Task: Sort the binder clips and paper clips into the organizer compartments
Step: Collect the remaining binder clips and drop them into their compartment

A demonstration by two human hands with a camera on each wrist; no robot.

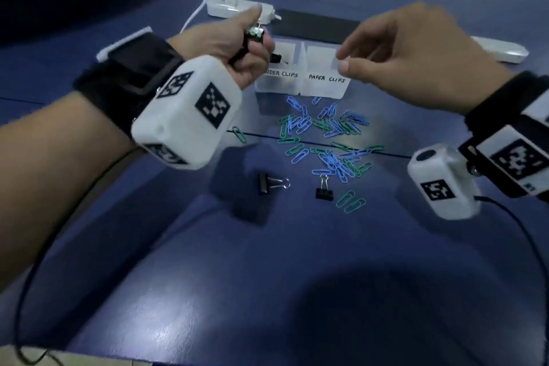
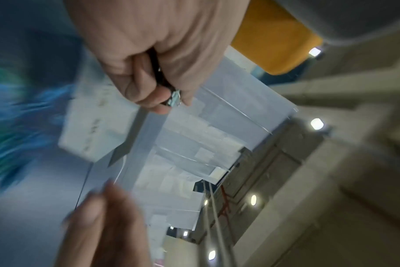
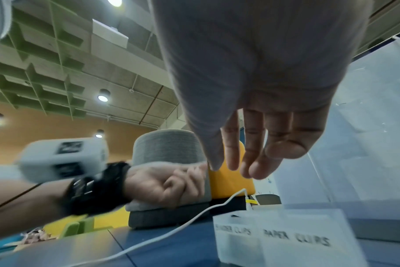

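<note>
My left hand (image 1: 252, 41) grips a black binder clip (image 1: 254, 32) with silver handles just above the left side of the translucent organizer (image 1: 300, 85). Its compartments are labelled BINDER CLIPS and PAPER CLIPS. In the left wrist view the binder clip (image 2: 164, 81) sits between curled fingers and thumb. One binder clip (image 1: 276, 57) lies inside the left compartment. My right hand (image 1: 343, 59) hovers over the paper-clip compartment with relaxed fingers (image 3: 251, 153) and nothing in it. Blue and green paper clips (image 1: 323, 134) lie piled before the organizer. Two more binder clips (image 1: 269, 183) (image 1: 324, 190) lie nearer me.
A white power strip (image 1: 237, 7) with a white cable lies behind the organizer, next to a black pad (image 1: 315, 25). A white object (image 1: 502, 49) sits at the right edge. A stray green paper clip (image 1: 239, 134) lies left of the pile on the blue table.
</note>
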